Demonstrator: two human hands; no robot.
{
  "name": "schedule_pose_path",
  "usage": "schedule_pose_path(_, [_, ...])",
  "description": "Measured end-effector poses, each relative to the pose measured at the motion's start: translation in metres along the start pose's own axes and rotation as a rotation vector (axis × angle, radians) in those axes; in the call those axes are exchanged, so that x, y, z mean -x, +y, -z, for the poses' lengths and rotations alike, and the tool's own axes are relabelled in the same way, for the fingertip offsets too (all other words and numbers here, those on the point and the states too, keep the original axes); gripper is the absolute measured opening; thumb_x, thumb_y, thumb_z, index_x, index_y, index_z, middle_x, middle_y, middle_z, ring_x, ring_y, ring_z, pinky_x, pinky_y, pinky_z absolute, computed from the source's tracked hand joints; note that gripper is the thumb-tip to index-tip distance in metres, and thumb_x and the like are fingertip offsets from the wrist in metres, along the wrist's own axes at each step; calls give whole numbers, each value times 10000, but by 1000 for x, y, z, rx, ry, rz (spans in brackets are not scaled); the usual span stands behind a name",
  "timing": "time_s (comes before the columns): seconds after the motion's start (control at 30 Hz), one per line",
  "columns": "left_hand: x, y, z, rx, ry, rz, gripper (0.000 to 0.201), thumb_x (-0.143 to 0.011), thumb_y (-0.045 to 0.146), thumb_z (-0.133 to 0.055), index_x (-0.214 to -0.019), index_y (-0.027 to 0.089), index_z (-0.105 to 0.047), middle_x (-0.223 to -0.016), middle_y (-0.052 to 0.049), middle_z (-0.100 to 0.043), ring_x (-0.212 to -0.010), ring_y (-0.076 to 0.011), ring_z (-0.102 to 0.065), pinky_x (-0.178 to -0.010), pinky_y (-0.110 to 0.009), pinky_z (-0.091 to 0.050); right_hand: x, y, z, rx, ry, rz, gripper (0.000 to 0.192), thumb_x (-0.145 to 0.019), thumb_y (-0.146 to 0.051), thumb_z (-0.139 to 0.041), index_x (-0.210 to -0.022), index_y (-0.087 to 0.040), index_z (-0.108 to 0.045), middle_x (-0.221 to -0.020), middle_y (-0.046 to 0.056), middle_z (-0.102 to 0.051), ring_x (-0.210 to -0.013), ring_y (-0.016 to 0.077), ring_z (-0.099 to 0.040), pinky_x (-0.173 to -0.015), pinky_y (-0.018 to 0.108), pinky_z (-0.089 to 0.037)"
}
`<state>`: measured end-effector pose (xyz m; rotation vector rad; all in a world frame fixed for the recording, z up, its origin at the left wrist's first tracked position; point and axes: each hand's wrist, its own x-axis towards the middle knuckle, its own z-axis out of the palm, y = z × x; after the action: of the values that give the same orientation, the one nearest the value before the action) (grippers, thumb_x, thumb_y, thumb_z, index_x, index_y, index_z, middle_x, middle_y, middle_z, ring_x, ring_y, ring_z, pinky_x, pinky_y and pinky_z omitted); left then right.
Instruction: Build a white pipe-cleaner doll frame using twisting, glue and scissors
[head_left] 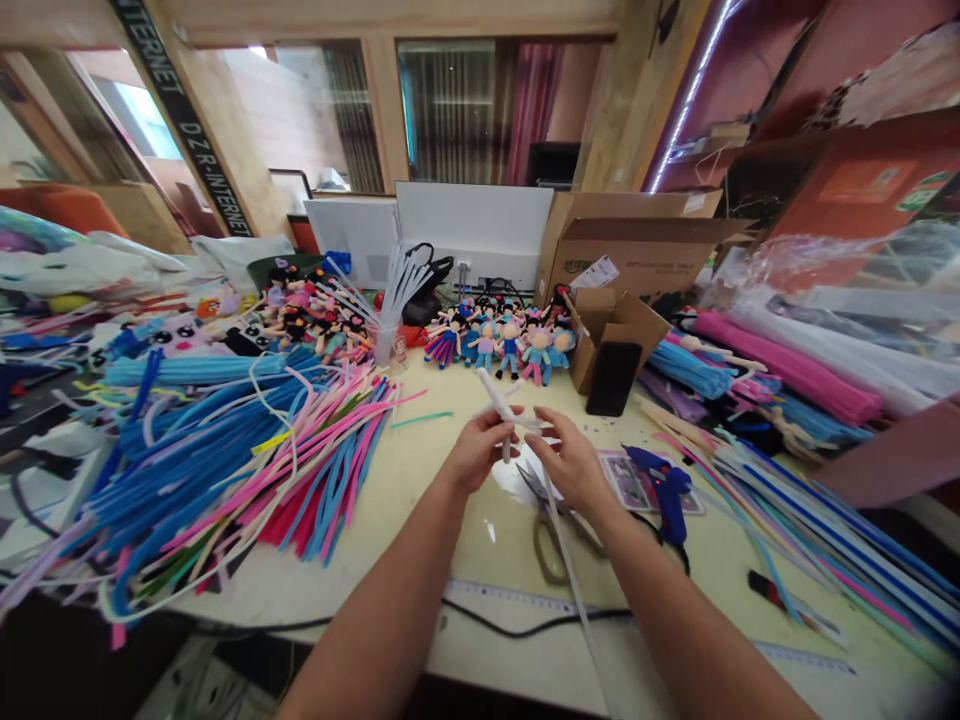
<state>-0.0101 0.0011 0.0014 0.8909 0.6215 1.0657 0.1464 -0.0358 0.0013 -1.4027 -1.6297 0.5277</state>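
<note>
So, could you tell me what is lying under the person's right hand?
Under the right hand lie scissors on the table; their blade tips are covered by the hand.

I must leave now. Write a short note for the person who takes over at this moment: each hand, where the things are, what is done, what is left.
Left hand: grip closed on the white pipe cleaner piece, held above the table.
Right hand: pinches the same piece from the other side; a long white strand hangs from it toward the table edge.
Nearby: scissors under the hands, blue glue gun to the right, loose pipe cleaners to the left.
Done: a row of finished small dolls at the back.
Left: the white piece is only partly shaped, with no colour on it yet.
</note>
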Motion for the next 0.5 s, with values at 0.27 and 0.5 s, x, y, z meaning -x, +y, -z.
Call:
schedule_pose_path(0.27, [-8,5,9,93,153,-85,391,-595,238,-770,-971,168,-690,-671,21,-554,-617,-72,-523,-547,-197,-409,11,22,-13,238,-298,-182,373,-724,-213,-564,-1094,-212,-517,-680,-28,-608,-630,170,-578,-619,288,-418])
schedule_pose_path(0.5, [-6,-3,1,100,95,-64,368,-555,206,-799,-897,163,-672,-668,25,-587,-562,-72,-534,-543,-207,-399,3,6,-3,64,135,35,301,-812,-357,-522,-1060,-186,-513,-1049,97,-586,-805,189,-581,-659,312,-470])
